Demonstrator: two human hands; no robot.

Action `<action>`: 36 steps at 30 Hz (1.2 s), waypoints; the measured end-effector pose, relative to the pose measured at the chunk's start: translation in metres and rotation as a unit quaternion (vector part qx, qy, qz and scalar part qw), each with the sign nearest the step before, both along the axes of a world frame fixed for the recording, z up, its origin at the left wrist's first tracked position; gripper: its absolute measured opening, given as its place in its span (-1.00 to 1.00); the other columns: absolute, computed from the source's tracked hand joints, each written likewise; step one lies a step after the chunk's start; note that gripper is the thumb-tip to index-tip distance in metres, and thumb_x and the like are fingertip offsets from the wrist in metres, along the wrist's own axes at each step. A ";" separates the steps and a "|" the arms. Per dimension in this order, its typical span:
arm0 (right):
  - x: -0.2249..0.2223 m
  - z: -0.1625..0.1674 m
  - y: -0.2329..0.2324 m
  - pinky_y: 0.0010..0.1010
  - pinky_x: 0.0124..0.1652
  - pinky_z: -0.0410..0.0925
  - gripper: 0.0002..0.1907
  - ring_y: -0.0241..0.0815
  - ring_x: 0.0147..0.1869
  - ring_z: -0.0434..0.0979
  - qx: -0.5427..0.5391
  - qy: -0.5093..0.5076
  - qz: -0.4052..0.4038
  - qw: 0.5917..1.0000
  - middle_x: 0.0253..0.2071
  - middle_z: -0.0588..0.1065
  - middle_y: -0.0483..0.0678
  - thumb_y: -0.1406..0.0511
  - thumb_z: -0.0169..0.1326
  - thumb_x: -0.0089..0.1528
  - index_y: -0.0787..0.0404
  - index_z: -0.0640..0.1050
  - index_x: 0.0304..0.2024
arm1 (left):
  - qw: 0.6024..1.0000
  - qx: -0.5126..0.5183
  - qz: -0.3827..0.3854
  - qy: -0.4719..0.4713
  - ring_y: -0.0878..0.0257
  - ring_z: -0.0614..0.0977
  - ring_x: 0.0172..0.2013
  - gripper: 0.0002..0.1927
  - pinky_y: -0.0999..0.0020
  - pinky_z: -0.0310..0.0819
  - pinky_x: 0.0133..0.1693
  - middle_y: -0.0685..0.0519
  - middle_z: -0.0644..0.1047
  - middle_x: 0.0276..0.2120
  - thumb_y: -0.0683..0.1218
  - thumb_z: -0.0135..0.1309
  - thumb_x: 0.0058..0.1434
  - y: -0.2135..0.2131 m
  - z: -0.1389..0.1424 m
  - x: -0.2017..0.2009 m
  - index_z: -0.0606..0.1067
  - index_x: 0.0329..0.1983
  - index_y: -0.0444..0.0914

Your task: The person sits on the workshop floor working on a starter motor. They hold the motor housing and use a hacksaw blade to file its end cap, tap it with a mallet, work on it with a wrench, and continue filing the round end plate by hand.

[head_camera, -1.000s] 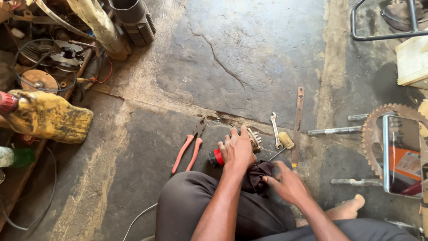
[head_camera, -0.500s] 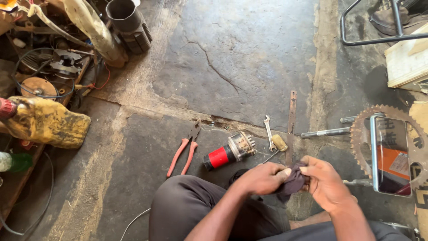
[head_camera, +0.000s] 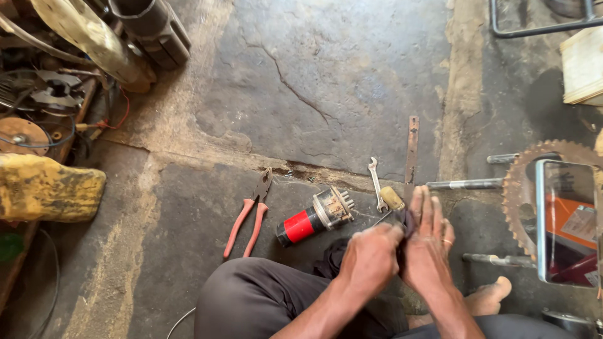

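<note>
Shifted since half a second earlier: both hands drawn closer together over the lap, cloth now almost wholly covered between them; motor, pliers and spanner unmoved on floor.

Left hand: fingers curled, grip pressed onto dark cloth. Right hand: flat, fingers together and extended away from body, palm against the cloth's other side. Cloth sandwiched between the two palms, only a small dark edge visible above the left knuckles; more dark fabric hanging below toward the knee. Long axis of cloth not readable, too much hidden.

Red-and-black motor lying on floor just left and ahead of left hand, long axis diagonal, finned metal end toward the hands. Left hand clearly nearer to it than right. Red-handled pliers further left, handles toward body. Spanner ahead of hands, near a yellow-handled tool. Sprocket well apart to the right.
</note>
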State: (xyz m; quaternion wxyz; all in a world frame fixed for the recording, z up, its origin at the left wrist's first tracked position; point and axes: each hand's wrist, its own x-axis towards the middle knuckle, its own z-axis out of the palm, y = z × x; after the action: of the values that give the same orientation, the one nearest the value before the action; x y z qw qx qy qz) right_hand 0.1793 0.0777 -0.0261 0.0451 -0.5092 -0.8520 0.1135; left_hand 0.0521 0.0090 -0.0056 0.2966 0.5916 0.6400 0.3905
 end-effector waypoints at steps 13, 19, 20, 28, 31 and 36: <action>0.013 -0.006 0.004 0.26 0.35 -0.06 0.07 0.22 0.60 -0.11 0.031 -0.030 -0.050 0.998 0.59 -0.20 0.13 0.33 0.03 0.10 0.03 -0.24 0.53 | 0.994 -0.017 -0.109 0.015 -0.24 0.63 -0.25 -0.76 -0.05 0.52 -0.21 -0.21 0.55 -0.25 -0.24 0.14 0.01 -0.014 0.004 0.012 0.52 -0.21 -0.35; -0.001 0.014 0.013 0.02 0.33 0.04 0.36 0.19 0.56 -0.11 -0.143 0.249 -0.115 0.951 0.58 -0.24 0.17 0.38 0.19 -0.03 0.00 -0.53 0.46 | 0.997 0.031 0.030 -0.070 -0.09 0.68 -0.21 -0.66 0.06 0.57 -0.16 -0.11 0.61 -0.27 -0.28 0.06 0.04 -0.003 0.007 -0.015 0.60 -0.10 -0.20; -0.003 0.014 0.013 -0.07 0.31 0.12 0.42 0.12 0.55 -0.05 -0.199 0.275 -0.153 0.928 0.61 -0.23 0.12 0.40 0.21 -0.06 -0.06 -0.57 0.46 | 0.992 0.027 0.088 -0.084 -0.06 0.69 -0.23 -0.63 0.08 0.58 -0.16 -0.10 0.61 -0.27 -0.29 0.03 0.12 -0.001 0.008 -0.019 0.61 -0.02 -0.17; -0.006 -0.010 0.007 0.02 0.37 0.14 0.13 0.19 0.50 0.10 -0.331 0.414 -0.154 0.834 0.58 -0.04 0.11 0.32 0.03 0.23 -0.24 -0.46 0.54 | 0.998 -0.006 -0.054 0.024 -0.24 0.61 -0.27 -0.69 -0.09 0.50 -0.26 -0.20 0.53 -0.22 -0.24 0.08 0.05 0.000 0.002 -0.004 0.52 -0.10 -0.32; 0.007 -0.013 0.006 0.14 0.33 0.01 0.23 0.34 0.49 -0.03 -0.137 0.230 -0.058 0.962 0.53 -0.12 0.25 0.35 0.17 0.08 -0.12 -0.40 0.50 | 0.991 -0.011 -0.110 0.074 -0.21 0.64 -0.25 -0.84 -0.06 0.54 -0.23 -0.21 0.55 -0.16 -0.23 0.04 0.16 -0.006 -0.007 0.003 0.50 -0.18 -0.33; 0.018 -0.017 0.017 0.10 0.32 0.14 0.16 0.16 0.56 0.01 -0.041 -0.124 -0.049 0.990 0.57 -0.09 0.03 0.29 0.30 0.04 -0.07 -0.11 0.53 | 0.979 -0.046 -0.152 0.128 -0.17 0.67 -0.23 -0.84 -0.04 0.57 -0.22 -0.19 0.59 -0.13 -0.16 0.12 0.16 -0.016 -0.004 0.008 0.55 -0.22 -0.31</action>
State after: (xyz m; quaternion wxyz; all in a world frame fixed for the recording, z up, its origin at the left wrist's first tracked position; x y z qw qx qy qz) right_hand 0.1976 0.0947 -0.0429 -0.0758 -0.5620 -0.8196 0.0818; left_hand 0.0598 -0.0073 -0.0100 0.2949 0.7130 0.5924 0.2318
